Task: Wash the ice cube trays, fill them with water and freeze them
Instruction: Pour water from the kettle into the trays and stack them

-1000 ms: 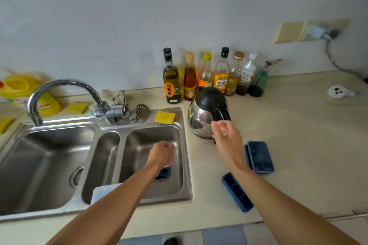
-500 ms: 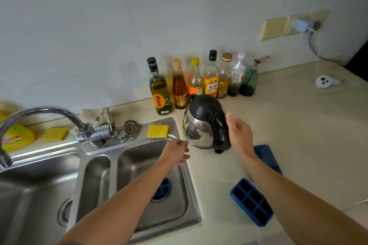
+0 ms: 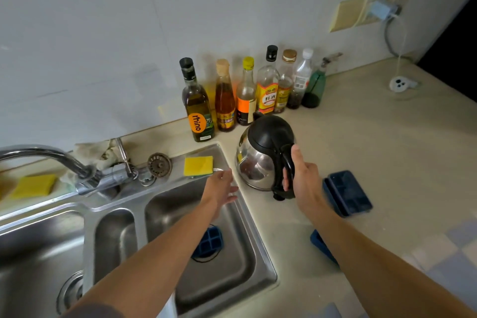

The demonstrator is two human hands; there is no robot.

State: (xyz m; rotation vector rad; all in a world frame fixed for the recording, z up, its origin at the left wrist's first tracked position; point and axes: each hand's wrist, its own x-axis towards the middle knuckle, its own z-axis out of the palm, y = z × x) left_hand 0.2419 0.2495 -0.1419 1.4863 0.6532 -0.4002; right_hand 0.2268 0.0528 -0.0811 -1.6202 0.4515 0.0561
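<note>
The left forearm (image 3: 154, 248) and the right forearm (image 3: 361, 248) are stretched forward, bare. The left hand (image 3: 221, 188) is held palm down, fingers loosely spread, with nothing gripped. The right hand (image 3: 302, 178) is wrapped round the kettle handle (image 3: 286, 162), thumb uppermost.

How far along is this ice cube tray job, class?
Done: nothing clearly; one tray lies in the sink, a second tray and a third tray sit on the counter. In hand: the right hand grips the kettle handle; the left hand hovers open over the sink rim. Left: filling, freezing; washing cannot be judged.
</note>
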